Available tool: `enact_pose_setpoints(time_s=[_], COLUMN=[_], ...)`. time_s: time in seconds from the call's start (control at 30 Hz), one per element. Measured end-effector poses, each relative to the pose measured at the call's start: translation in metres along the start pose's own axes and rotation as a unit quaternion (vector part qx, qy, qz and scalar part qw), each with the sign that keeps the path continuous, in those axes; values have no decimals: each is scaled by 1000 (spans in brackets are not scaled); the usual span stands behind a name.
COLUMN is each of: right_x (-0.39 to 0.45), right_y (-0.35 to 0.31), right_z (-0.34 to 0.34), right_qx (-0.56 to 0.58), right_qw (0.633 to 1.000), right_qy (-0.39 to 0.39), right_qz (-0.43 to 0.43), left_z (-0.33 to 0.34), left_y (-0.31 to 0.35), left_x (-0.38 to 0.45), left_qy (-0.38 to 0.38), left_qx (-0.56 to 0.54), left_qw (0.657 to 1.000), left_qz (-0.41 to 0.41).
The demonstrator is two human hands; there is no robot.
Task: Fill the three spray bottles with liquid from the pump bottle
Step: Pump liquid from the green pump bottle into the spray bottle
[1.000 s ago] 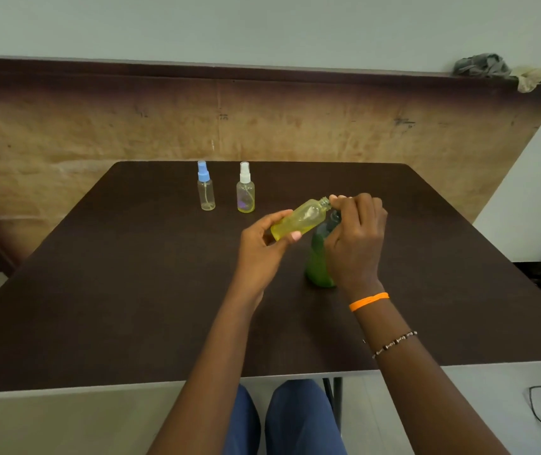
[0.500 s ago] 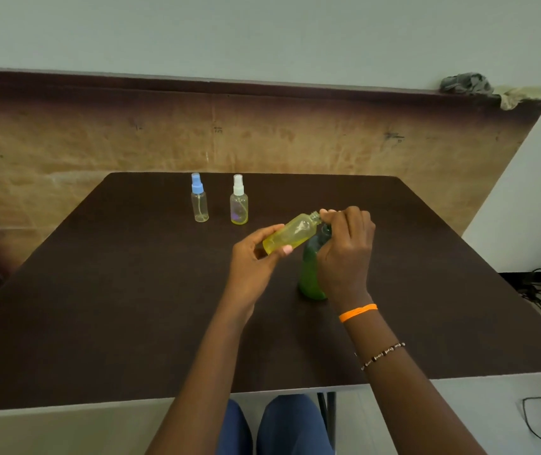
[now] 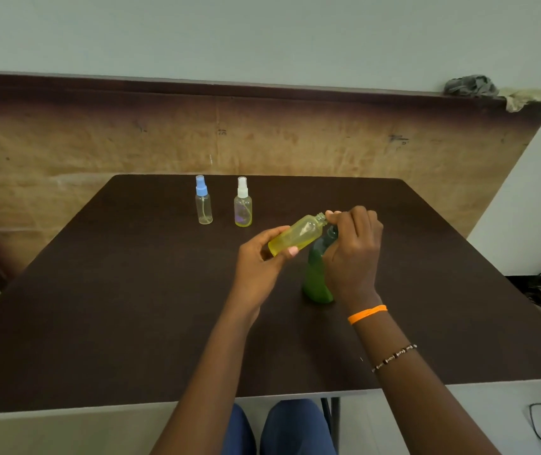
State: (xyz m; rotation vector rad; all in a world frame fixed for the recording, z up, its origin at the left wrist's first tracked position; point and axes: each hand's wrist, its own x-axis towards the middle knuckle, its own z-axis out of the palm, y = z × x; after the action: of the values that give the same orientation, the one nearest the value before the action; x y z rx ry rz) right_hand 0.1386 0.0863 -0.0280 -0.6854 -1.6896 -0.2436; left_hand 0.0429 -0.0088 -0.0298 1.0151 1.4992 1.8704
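Near the table's (image 3: 98,307) middle, the left hand (image 3: 259,267) grips a tilted, uncapped yellow bottle (image 3: 297,234) with its neck at the green pump bottle (image 3: 316,274), whose top the right hand (image 3: 352,254) covers, seemingly mid-fill; next comes a steady press, while two capped bottles (image 3: 203,205) wait toward the far edge.

Three small spray bottles, one blue-capped (image 3: 203,201) and one white-capped (image 3: 242,203) standing near the far edge of the surface (image 3: 98,307), one uncapped yellow bottle (image 3: 297,234) held tilted, one green pump bottle (image 3: 316,277), two hands.
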Motion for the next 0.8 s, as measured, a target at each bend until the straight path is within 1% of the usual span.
enact_pose_setpoints(time_s=[0.2, 0.33, 0.43, 0.6, 0.67, 0.8], right_x=[10, -1, -3, 11, 14, 0], right_y=[-12, -4, -3, -8, -8, -4], right_z=[-5, 1, 3, -6, -7, 1], right_qx=[10, -15, -20, -23, -25, -36], right_qw=[999, 1000, 1000, 999, 999, 999], right_qy=[-40, 8, 15, -37, -45, 0], right_qz=[27, 11, 7, 0, 1, 2], left_z=[-1, 3, 4, 1, 1, 2], left_y=[6, 0, -4, 1, 1, -4], left_x=[1, 2, 0, 3, 3, 5], left_qy=[3, 9, 12, 3, -1, 4], left_qx=[-22, -20, -21, -25, -23, -18], left_qw=[1000, 1000, 1000, 1000, 1000, 1000], left_qz=[-4, -11, -18, -8, -4, -5])
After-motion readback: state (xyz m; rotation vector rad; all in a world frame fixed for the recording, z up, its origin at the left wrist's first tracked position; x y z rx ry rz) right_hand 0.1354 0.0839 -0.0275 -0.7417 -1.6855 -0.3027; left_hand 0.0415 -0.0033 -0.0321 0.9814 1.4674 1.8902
